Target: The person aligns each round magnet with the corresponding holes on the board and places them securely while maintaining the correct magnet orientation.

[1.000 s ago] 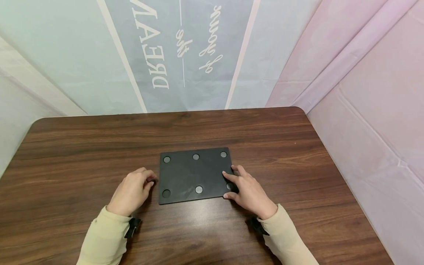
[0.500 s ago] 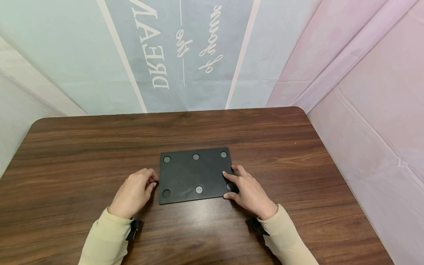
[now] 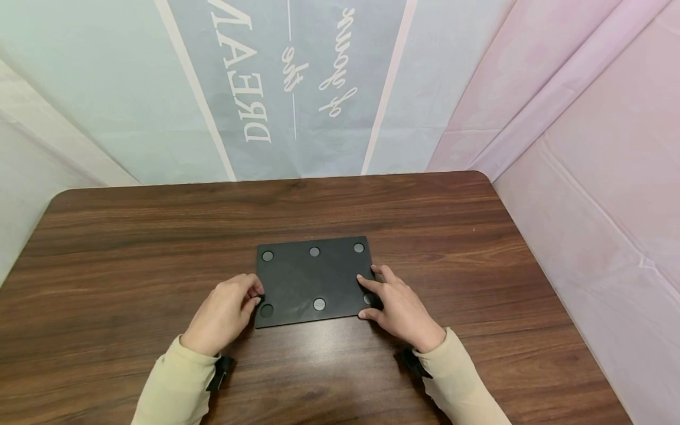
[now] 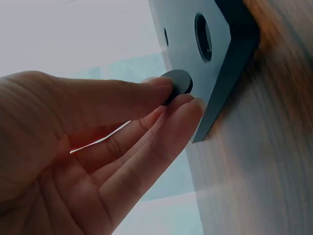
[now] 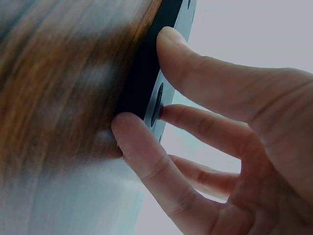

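Note:
A flat black rectangular board (image 3: 313,277) lies on the table, with round spots along its two long sides. Most spots look grey; the near-left recess (image 3: 267,310) is darker. Between thumb and fingertips my left hand (image 3: 223,310) pinches a small dark disc (image 4: 182,81), held just above the board's left edge. From the left wrist view, the disc is tilted and close to the board's face, beside a round recess (image 4: 203,37). My right hand (image 3: 404,307) holds the board's near-right corner, thumb at the front edge and fingers on the top and right side, partly covering a spot there.
The brown wood-grain table (image 3: 159,230) extends around the board on all sides. A printed cloth backdrop (image 3: 303,88) hangs behind its far edge, and a pale pink cloth (image 3: 600,177) hangs along the right. Dark wrist straps (image 3: 219,373) sit at both sleeve cuffs.
My left hand has moved right with the pinched disc, from beside the board to over its left edge. The right hand and board have stayed put.

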The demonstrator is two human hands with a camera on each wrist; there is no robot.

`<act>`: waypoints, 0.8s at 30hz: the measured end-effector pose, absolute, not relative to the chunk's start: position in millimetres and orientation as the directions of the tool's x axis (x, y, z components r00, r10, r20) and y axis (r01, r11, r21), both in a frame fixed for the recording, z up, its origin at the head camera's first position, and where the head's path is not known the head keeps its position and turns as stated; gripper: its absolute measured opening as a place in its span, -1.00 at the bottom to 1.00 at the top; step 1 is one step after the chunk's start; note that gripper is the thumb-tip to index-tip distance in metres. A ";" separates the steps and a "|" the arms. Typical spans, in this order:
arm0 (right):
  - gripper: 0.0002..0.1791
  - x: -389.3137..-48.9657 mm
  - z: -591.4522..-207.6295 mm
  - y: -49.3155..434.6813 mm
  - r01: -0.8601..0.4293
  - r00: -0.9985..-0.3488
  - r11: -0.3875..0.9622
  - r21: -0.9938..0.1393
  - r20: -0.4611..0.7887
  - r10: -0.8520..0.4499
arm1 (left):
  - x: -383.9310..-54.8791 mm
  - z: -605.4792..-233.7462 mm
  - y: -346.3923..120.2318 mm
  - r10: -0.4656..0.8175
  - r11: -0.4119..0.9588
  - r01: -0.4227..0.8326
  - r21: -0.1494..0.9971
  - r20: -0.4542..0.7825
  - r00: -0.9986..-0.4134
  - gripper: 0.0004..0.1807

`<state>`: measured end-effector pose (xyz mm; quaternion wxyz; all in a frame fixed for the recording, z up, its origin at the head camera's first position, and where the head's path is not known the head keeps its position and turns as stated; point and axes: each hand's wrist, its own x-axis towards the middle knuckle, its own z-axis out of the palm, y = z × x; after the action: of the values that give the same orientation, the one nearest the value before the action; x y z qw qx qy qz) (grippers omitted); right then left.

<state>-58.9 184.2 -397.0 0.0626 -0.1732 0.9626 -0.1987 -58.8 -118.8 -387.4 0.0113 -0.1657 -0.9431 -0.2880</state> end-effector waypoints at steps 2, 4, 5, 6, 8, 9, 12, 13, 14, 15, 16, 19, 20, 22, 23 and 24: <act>-0.27 -59.1 -397.2 184.2 -0.306 -0.933 0.862 -0.405 -0.052 -0.356 | -58.1 -387.8 -117.3 0.317 0.772 0.324 0.547 0.110 -0.942 -0.80; -0.27 -59.2 -397.4 184.4 -0.307 -0.933 0.862 -0.403 -0.052 -0.356 | -57.6 -388.1 -116.0 0.328 0.768 0.330 0.549 0.106 -0.939 -0.80; -0.27 -59.2 -397.4 184.6 -0.307 -0.933 0.863 -0.402 -0.052 -0.356 | -57.5 -388.3 -115.4 0.333 0.765 0.334 0.551 0.105 -0.937 -0.80; -0.27 -59.1 -397.3 184.8 -0.307 -0.933 0.862 -0.403 -0.053 -0.357 | -57.4 -388.5 -114.9 0.338 0.763 0.338 0.551 0.104 -0.935 -0.80; -0.27 -59.1 -397.3 184.9 -0.309 -0.932 0.862 -0.401 -0.052 -0.359 | -57.2 -388.9 -114.0 0.346 0.762 0.344 0.549 0.104 -0.933 -0.80; -0.27 -59.0 -397.2 184.9 -0.311 -0.932 0.862 -0.400 -0.051 -0.360 | -57.1 -389.1 -113.7 0.349 0.762 0.346 0.548 0.103 -0.931 -0.80; -0.27 -59.1 -397.0 184.9 -0.312 -0.931 0.862 -0.400 -0.050 -0.361 | -56.8 -389.4 -113.2 0.351 0.765 0.345 0.544 0.096 -0.931 -0.81; -0.27 -59.2 -397.0 184.9 -0.312 -0.931 0.862 -0.399 -0.051 -0.361 | -56.7 -389.4 -113.1 0.352 0.767 0.344 0.542 0.092 -0.931 -0.81; -0.27 -59.3 -397.0 184.8 -0.312 -0.931 0.862 -0.399 -0.051 -0.361 | -56.7 -389.3 -113.1 0.354 0.768 0.342 0.541 0.086 -0.931 -0.82; -0.27 -59.3 -397.0 184.8 -0.312 -0.931 0.862 -0.399 -0.052 -0.361 | -56.7 -389.2 -113.0 0.356 0.769 0.341 0.540 0.081 -0.931 -0.83; -0.27 -59.3 -397.1 184.9 -0.311 -0.931 0.863 -0.399 -0.054 -0.361 | -56.6 -389.0 -113.0 0.358 0.771 0.340 0.539 0.075 -0.931 -0.83; -0.27 -59.5 -397.1 184.8 -0.308 -0.931 0.864 -0.399 -0.060 -0.360 | -56.5 -388.5 -112.7 0.365 0.772 0.339 0.538 0.062 -0.929 -0.85; -0.27 -59.5 -397.0 184.8 -0.307 -0.931 0.864 -0.399 -0.062 -0.360 | -56.5 -388.4 -112.6 0.366 0.772 0.339 0.537 0.061 -0.929 -0.86; -0.27 -59.6 -397.0 184.7 -0.306 -0.931 0.864 -0.400 -0.065 -0.359 | -56.5 -388.3 -112.3 0.365 0.774 0.339 0.535 0.060 -0.929 -0.86; -0.27 -59.6 -397.1 184.7 -0.306 -0.931 0.864 -0.400 -0.066 -0.360 | -56.6 -388.3 -112.1 0.364 0.775 0.338 0.534 0.061 -0.929 -0.86; -0.27 -59.7 -397.1 184.7 -0.306 -0.931 0.864 -0.400 -0.066 -0.360 | -56.6 -388.4 -112.0 0.363 0.776 0.337 0.533 0.060 -0.930 -0.86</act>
<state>-59.7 184.7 -397.1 0.0696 -0.1728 0.9629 -0.1954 -56.6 -112.0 -388.4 -0.0231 -0.1857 -0.9420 -0.2785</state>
